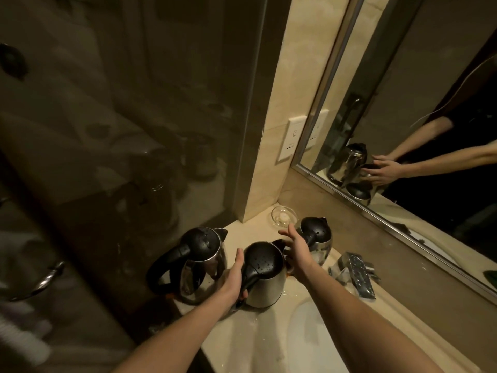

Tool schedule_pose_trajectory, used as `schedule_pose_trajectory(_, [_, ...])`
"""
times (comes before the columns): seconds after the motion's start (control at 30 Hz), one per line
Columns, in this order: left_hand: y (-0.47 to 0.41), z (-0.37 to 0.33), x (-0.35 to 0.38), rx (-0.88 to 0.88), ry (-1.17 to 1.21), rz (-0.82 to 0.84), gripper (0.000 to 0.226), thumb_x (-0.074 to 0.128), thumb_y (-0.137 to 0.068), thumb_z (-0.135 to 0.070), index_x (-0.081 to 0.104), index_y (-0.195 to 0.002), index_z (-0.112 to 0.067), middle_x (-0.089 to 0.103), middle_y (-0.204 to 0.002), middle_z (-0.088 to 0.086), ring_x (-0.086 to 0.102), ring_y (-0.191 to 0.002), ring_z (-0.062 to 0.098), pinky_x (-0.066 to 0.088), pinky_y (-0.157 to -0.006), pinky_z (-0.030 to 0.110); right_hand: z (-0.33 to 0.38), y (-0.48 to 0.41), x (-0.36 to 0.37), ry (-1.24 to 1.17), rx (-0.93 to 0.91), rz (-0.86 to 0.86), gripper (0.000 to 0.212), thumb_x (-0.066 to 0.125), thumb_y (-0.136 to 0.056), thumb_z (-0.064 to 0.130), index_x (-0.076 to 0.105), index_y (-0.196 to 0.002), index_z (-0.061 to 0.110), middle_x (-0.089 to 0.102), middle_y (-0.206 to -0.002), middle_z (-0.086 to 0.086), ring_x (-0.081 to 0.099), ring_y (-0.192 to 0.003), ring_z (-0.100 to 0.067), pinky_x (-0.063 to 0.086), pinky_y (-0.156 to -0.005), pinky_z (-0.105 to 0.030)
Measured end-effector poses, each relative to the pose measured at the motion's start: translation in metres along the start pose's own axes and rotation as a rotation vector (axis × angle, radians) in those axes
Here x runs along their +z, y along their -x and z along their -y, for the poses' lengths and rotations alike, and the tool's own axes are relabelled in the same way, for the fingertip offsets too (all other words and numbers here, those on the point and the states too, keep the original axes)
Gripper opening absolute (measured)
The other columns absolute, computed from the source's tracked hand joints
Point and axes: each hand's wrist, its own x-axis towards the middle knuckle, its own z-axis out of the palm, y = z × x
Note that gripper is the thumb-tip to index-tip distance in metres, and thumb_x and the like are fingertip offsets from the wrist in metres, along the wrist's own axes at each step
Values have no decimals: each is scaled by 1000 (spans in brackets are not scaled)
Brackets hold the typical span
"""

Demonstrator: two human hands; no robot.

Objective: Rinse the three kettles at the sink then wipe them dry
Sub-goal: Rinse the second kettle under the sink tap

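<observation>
Three kettles crowd counter corner; left hand grips middle kettle

The light around me is dim and yellowish. A metal-framed mirror hangs on my right above the pale marble counter. Ahead stands a cream tiled pillar with a white wall socket, and dark reflective glass fills my left.

Three kettles stand on the counter. From the middle kettle, the left kettle sits at 9 o'clock, the right kettle at 2, a dish at 12, the tap at 3 and the sink at 5.
</observation>
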Motion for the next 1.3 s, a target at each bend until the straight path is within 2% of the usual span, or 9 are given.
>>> schedule_pose_trajectory(0.13, [-8, -3, 1, 7, 22, -22, 92, 29, -90, -79, 66, -118, -1, 59, -73, 10, 55, -42, 13, 46, -42, 20, 9, -11, 10, 41, 3, 13, 62, 32, -93, 67, 56, -130, 24, 39, -148, -12, 31, -139, -32, 25, -110, -47])
schedule_pose_trajectory(0.3, [-19, -12, 3, -12, 74, -65, 95, 34, -84, -85, 70, -113, -2, 64, -79, 14, 57, -47, 16, 44, -41, 21, 17, -29, 19, 45, 1, 10, 62, 29, -93, 68, 57, -127, 24, 49, -138, -11, 38, -132, -31, 25, -114, -50])
schedule_pose_trajectory(0.5, [-27, -27, 8, -44, 129, -125, 109, 37, -62, -99, 67, -123, -13, 65, -122, 24, 65, -78, 27, 43, -40, 16, 30, -48, 32, 81, -18, 2, 63, 28, -92, 70, 59, -122, 25, 48, -138, -13, 39, -131, -31, 26, -111, -48])
schedule_pose_trajectory(0.77, [-31, -37, 14, -51, 78, -119, 96, 38, -75, -92, 60, -134, -19, 64, -123, 11, 68, -105, 28, 47, -46, 19, 36, -63, 36, 58, -7, -12, 65, 29, -93, 67, 55, -132, 22, 48, -139, -13, 42, -128, -31, 33, -98, -43])
schedule_pose_trajectory(0.87, [-34, -41, 15, -41, -26, -157, 93, 33, -83, -86, 61, -133, -12, 64, -123, 13, 70, -101, 29, 54, -56, 23, 36, -63, 36, 60, -16, -12, 65, 29, -94, 66, 50, -137, 23, 49, -136, -13, 43, -122, -27, 32, -98, -41])
schedule_pose_trajectory(0.93, [-33, -42, 17, -40, -144, -201, 106, 20, -77, -92, 63, -129, -10, 65, -121, 13, 68, -107, 32, 59, -81, 35, 37, -63, 35, 53, -34, -18, 64, 29, -95, 65, 47, -140, 23, 46, -141, -13, 39, -131, -28, 28, -105, -43])
schedule_pose_trajectory(1.0, [-32, -43, 21, -11, -314, -240, 111, 9, -76, -91, 64, -127, -9, 65, -123, 15, 63, -115, 34, 48, -102, 43, 37, -61, 32, 73, -57, -25, 64, 27, -96, 63, 45, -143, 23, 40, -148, -13, 31, -140, -30, 20, -112, -46])
schedule_pose_trajectory(1.1, [-23, -47, 30, 94, -529, -325, 82, 19, -97, -71, 63, -126, -8, 60, -133, 14, 54, -126, 33, 42, -103, 44, 40, -54, 23, 117, -109, -36, 64, 25, -98, 61, 45, -143, 21, 36, -152, -9, 30, -140, -30, 18, -115, -47])
schedule_pose_trajectory(1.3, [-1, -63, 43, 257, -670, -440, 75, 28, -101, -61, 44, -144, -2, 48, -144, 14, 45, -134, 30, 40, -105, 43, 64, -36, -8, -10, -130, -40, 56, 31, -100, 53, 53, -134, 14, 54, -132, -8, 49, -120, -24, 34, -103, -39])
